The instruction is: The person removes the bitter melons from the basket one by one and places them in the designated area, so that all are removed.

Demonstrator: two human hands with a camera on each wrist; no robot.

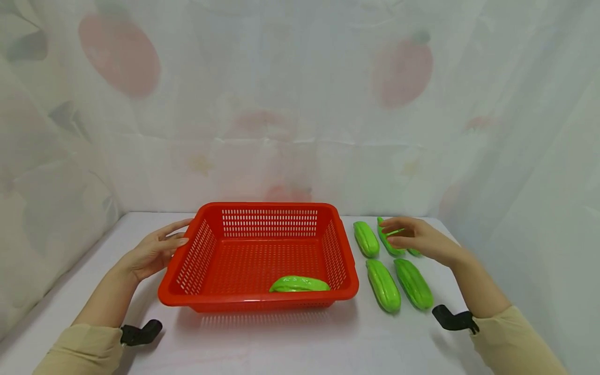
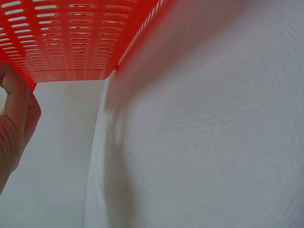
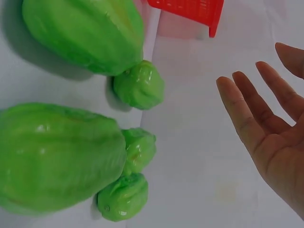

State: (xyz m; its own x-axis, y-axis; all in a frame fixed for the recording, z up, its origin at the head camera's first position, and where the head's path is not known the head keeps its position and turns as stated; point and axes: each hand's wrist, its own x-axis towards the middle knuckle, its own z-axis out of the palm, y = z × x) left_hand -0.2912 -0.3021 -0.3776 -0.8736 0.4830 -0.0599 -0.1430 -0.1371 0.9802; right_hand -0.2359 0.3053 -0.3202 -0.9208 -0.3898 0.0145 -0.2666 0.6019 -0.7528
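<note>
My left hand is at the left side of a red plastic basket, its fingers and thumb touching the rim. In the left wrist view part of that hand shows beside the slotted basket wall. One glossy green ridged vegetable, cucumber-like, lies inside the basket near the front wall, partly hidden by it. My right hand hovers over the far green vegetables, fingers loosely bent and apart. In the right wrist view this hand holds nothing.
Right of the basket, more green vegetables lie on the white table, in near and far rows. A far one is mostly hidden by my right hand. Pale printed sheeting hangs behind and at both sides.
</note>
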